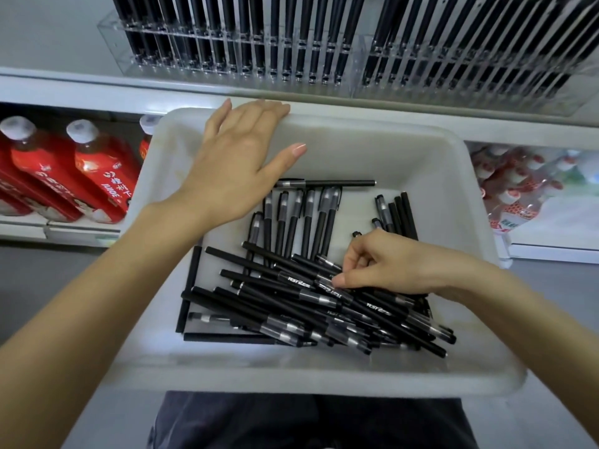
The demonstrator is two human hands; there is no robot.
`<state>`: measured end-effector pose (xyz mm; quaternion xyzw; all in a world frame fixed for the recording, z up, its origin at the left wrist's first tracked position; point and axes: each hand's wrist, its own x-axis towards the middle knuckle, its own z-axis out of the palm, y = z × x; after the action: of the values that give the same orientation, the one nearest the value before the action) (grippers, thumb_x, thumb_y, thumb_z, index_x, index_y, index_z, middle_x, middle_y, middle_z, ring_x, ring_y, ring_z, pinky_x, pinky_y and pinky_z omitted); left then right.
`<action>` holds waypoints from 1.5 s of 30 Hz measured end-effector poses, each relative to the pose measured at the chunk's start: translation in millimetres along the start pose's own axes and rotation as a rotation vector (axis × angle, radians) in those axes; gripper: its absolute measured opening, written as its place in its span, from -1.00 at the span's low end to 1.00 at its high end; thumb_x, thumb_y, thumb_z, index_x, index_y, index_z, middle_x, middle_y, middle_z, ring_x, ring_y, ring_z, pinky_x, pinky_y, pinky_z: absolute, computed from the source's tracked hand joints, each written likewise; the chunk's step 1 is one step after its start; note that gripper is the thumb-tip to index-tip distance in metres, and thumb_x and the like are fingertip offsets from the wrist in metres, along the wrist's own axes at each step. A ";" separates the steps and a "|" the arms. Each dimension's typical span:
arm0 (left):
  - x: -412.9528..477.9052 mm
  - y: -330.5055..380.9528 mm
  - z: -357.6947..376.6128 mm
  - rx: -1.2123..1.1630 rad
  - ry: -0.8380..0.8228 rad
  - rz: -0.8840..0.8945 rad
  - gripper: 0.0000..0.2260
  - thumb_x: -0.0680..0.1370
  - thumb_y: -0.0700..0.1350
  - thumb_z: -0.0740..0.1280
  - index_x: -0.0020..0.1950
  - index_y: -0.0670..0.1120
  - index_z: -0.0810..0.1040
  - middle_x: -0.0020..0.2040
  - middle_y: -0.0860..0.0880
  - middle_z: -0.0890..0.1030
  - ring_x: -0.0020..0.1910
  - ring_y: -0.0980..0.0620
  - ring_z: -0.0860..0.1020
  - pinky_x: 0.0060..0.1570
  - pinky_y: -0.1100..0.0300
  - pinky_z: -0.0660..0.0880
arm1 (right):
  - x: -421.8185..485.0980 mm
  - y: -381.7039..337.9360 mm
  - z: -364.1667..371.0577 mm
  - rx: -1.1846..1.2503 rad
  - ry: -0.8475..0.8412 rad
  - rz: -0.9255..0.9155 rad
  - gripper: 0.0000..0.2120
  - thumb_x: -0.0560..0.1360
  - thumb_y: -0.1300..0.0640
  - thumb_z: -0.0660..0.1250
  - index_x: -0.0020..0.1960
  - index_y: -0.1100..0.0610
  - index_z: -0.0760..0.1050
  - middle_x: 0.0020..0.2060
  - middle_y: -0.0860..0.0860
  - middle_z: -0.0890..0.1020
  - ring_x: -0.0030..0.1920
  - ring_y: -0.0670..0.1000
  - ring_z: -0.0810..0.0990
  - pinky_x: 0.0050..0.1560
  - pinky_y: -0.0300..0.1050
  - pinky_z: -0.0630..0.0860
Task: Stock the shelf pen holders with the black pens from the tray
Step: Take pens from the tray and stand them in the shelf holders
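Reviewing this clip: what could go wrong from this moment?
1. The pens lie crisscrossed in a heap. The right hand, pinching among them, may drag extra ones up and drop them.
2. The tray seems steadied only by the left hand on its far rim, so letting go might tip it.

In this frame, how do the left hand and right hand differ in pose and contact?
The left hand rests on the far rim of the tray; the right hand is down among the black pens. The left hand's fingers are straight and spread, holding nothing; the right hand's fingers curl and pinch at pens. Both are bare and at the same tray.
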<state>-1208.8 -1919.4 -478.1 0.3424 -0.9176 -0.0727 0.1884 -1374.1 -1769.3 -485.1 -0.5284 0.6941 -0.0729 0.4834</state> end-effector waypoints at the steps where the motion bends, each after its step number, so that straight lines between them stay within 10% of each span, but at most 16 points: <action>1: -0.1 -0.1 0.0 -0.003 0.001 -0.002 -0.35 0.53 0.27 -0.09 0.46 -0.10 0.26 0.41 -0.05 0.36 0.44 0.01 0.20 0.43 0.12 -0.16 | -0.7 -0.9 -0.3 -0.007 -0.002 0.001 -0.74 0.42 -0.05 0.42 -0.11 0.16 0.55 -0.37 -0.13 0.48 -0.35 -0.19 0.43 -0.30 -0.35 0.30; 8: -0.3 0.7 -0.4 -0.022 0.007 -0.001 -0.35 0.52 0.27 -0.09 0.46 -0.10 0.26 0.41 -0.05 0.36 0.44 0.01 0.20 0.43 0.12 -0.16 | -6.0 0.0 -2.7 0.104 0.052 -0.020 -0.80 0.46 0.05 0.40 -0.25 0.14 0.49 -0.41 0.06 0.49 -0.36 0.05 0.41 -0.29 -0.05 0.35; 16: -0.9 6.4 -12.4 -0.215 0.033 -0.010 -0.46 0.55 0.23 0.01 0.41 -0.04 0.37 0.41 0.02 0.36 0.41 0.08 0.24 0.44 0.12 0.00 | -8.9 -3.3 -13.7 0.242 0.183 -0.135 -0.85 0.48 0.09 0.37 -0.18 0.17 0.56 -0.40 -0.01 0.59 -0.43 -0.14 0.51 -0.43 -0.29 0.44; 20: -3.9 21.5 -28.2 -0.332 -0.014 0.124 -0.60 0.53 0.21 0.15 0.25 0.05 0.52 0.20 0.15 0.50 0.22 0.22 0.42 0.24 0.36 0.30 | -8.5 -7.0 -29.0 0.266 0.281 -0.212 -0.86 0.48 0.12 0.36 -0.11 0.20 0.62 -0.35 0.10 0.57 -0.49 -0.14 0.47 -0.54 -0.33 0.35; 24: 0.3 34.0 -30.6 -0.225 -0.087 0.314 -0.60 0.49 0.21 0.17 0.16 0.02 0.59 -0.04 0.15 0.58 -0.03 0.19 0.52 -0.08 0.12 0.55 | -12.4 -16.3 -51.9 0.311 0.294 -0.255 -0.88 0.47 0.21 0.37 -0.10 0.27 0.60 -0.44 0.01 0.54 -0.50 -0.16 0.47 -0.49 -0.34 0.41; 32: 26.4 44.1 -30.3 0.030 0.040 0.474 -0.71 0.50 0.08 0.17 -0.03 0.03 0.65 -0.21 0.14 0.62 -0.24 0.09 0.57 -0.26 0.26 0.43 | -22.5 -27.6 -90.8 0.372 0.305 -0.308 -0.90 0.41 0.35 0.41 -0.08 0.26 0.60 -0.42 0.09 0.62 -0.45 -0.05 0.59 -0.37 -0.26 0.57; 45: 75.1 84.8 -13.8 -0.497 0.176 -0.075 -0.95 0.46 0.00 0.42 -0.15 0.08 0.59 -0.30 0.16 0.63 -0.26 0.21 0.60 -0.13 0.10 0.56 | -30.7 -51.0 -164.7 0.744 0.783 -0.493 -0.79 0.46 0.25 0.40 0.07 0.18 0.48 -0.29 0.12 0.69 -0.22 0.03 0.70 -0.23 -0.26 0.59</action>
<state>-1306.5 -1904.6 -420.9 0.3242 -0.8383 -0.2727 0.3431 -1464.2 -1834.1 -349.7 -0.4028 0.6053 -0.6111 0.3129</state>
